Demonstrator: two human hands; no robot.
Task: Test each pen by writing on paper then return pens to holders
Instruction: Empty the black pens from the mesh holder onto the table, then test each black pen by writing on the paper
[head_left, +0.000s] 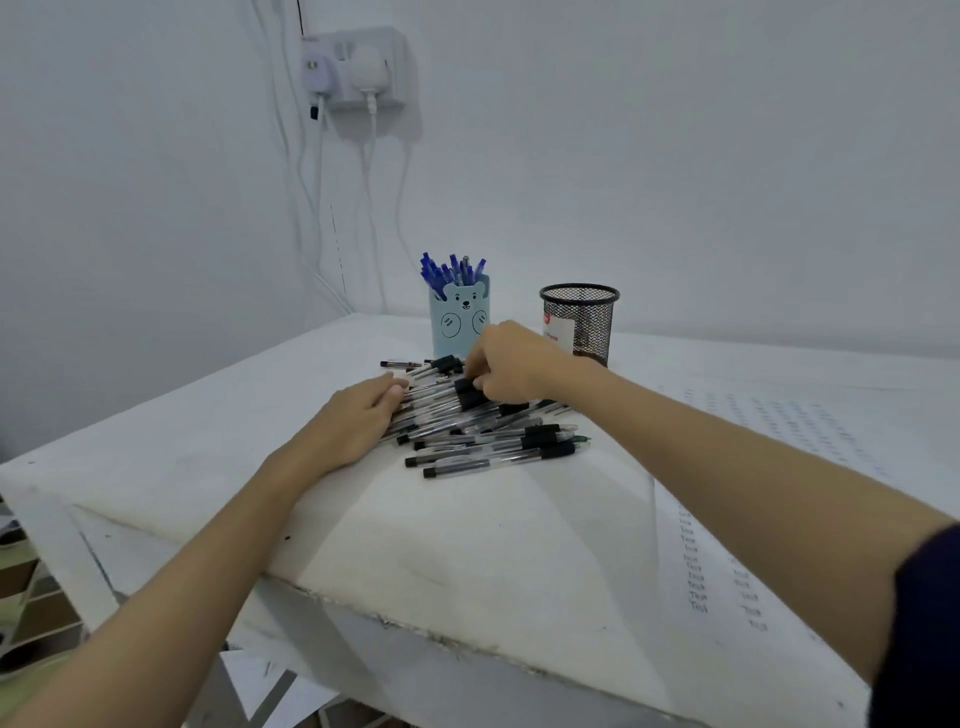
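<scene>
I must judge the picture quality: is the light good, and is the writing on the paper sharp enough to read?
Head view: dim, bluish, even light, no glare; soft shadow under the pile of pens; wide-angle bending at the table edges; writing on the paper blurred, barely legible.

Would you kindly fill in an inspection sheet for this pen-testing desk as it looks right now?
Surface: white table, scuffed along its near edge.
Job's things: pile of black pens lying loose mid-table; blue bear holder full of blue pens; mesh holder to its right, no pens showing above its rim; test paper with rows of writing on the right.
Clutter: nothing seen on the table.
Grippers: left hand flat against the pile's left side; right hand curled, fingertips in the pile's top.
Cables: white cables hanging from a wall socket with two plugs.
Surroundings: bare white wall; blurred items on the floor, left.
</scene>
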